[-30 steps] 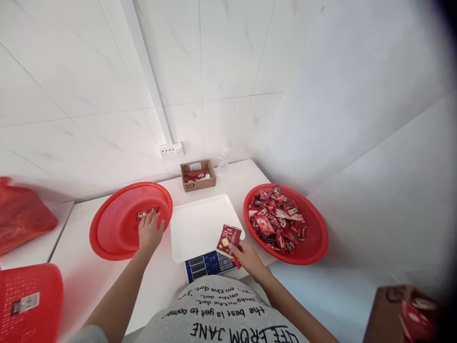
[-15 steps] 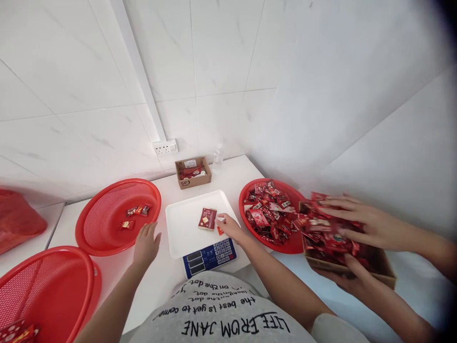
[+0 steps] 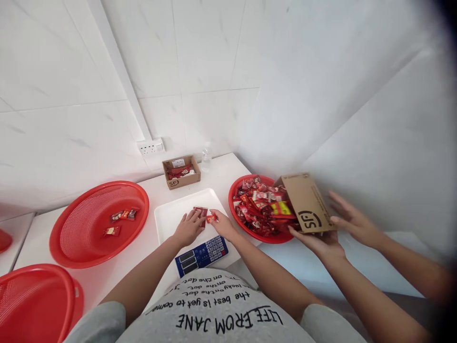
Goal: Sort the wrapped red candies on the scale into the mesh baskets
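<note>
My left hand (image 3: 188, 228) lies over the dark red packet (image 3: 202, 213) on the white tray (image 3: 167, 212) of a scale, covering part of it. Between the fingertips of my right hand (image 3: 222, 225) is a small red-orange packet (image 3: 210, 218), just right of the dark red one. The scale's blue keypad panel (image 3: 202, 255) shows below both hands. To the right stands a red basket (image 3: 233, 209) full of red packets.
Another person's hands (image 3: 330, 243) tip a cardboard box (image 3: 307, 202) over the full basket. Two red baskets (image 3: 67, 233) (image 3: 35, 305) stand at the left. A small carton (image 3: 183, 181) and a clear bottle (image 3: 206, 157) are by the wall.
My left hand has moved right onto the dark red packet. My right hand has lifted the small packet. The other person's box has turned over, and packets slide into the basket. The view has shifted.
</note>
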